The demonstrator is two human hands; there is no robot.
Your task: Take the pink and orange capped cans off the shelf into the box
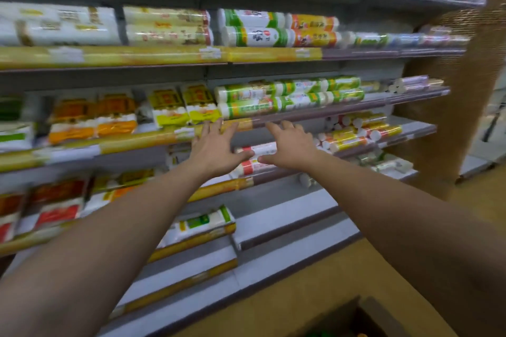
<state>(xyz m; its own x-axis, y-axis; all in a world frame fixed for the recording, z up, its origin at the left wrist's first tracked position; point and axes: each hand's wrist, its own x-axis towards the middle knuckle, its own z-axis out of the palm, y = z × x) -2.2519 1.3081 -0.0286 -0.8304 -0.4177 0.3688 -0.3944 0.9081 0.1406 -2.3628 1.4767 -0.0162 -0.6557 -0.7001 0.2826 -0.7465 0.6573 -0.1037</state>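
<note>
Both my arms reach out toward a shop shelf unit. My left hand (216,146) has its fingers spread and straight, its fingertips at the yellow price rail (153,139) of the middle shelf. My right hand (291,146) is beside it, fingers extended, in front of the shelf edge. Between and just behind the two hands lie white rolls with red bands (258,149) on the shelf below. Neither hand holds anything. Green and white noodle rolls (273,100) lie just above the hands. The picture is motion-blurred.
Flat yellow and orange packets (115,115) fill the shelf to the left. Red and white bags (54,208) sit lower left. More rolls (361,128) lie to the right. A brown perforated side panel (465,68) ends the unit. A dark bin corner (364,320) shows at the bottom.
</note>
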